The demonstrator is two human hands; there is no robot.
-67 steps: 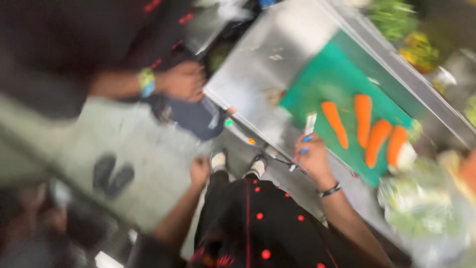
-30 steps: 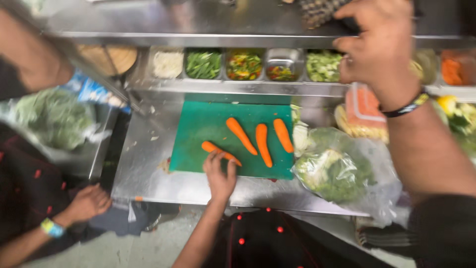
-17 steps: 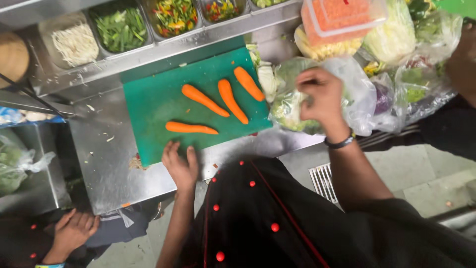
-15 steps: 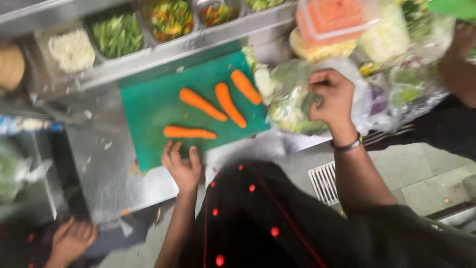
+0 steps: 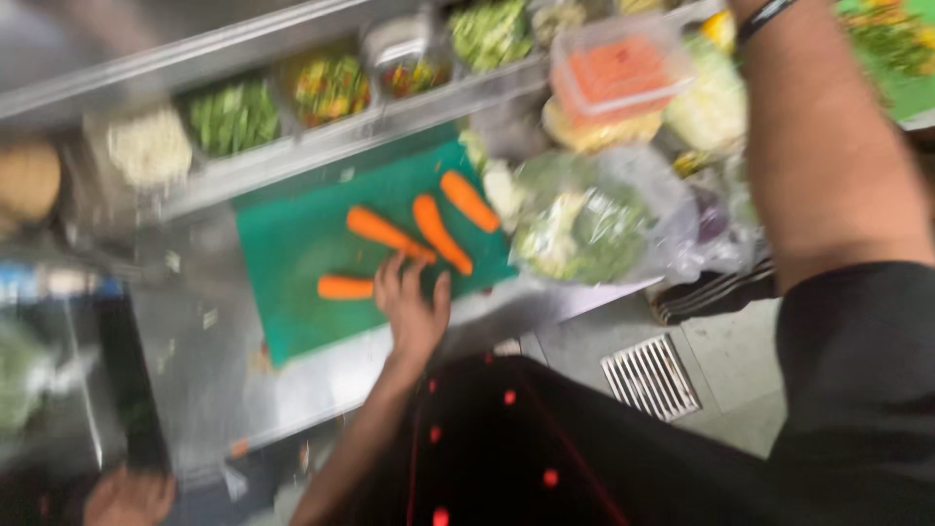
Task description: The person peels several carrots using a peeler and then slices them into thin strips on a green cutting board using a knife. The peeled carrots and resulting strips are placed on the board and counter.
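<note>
A green cutting board point(image 5: 292, 244) lies on the steel counter point(image 5: 209, 375) with several peeled carrots on it. My left hand point(image 5: 414, 310) rests flat on the board, fingers apart, its fingertips touching the end of the nearest carrot point(image 5: 346, 287) and the tip of another carrot point(image 5: 387, 232). My right forearm point(image 5: 828, 146) reaches up at the top right. It wears a dark wristband, and the hand itself is out of the picture. The view is blurred.
A clear bag of greens point(image 5: 584, 229) lies right of the board, with a clear tub of orange pieces point(image 5: 618, 73) behind it. Metal trays of chopped vegetables point(image 5: 234, 115) line the back. A floor drain grate point(image 5: 651, 375) is lower right. Another person's hand point(image 5: 127, 497) shows bottom left.
My right hand has lifted off the bag of greens and gone up out of view. My left hand has slid from the board's front edge onto the carrots.
</note>
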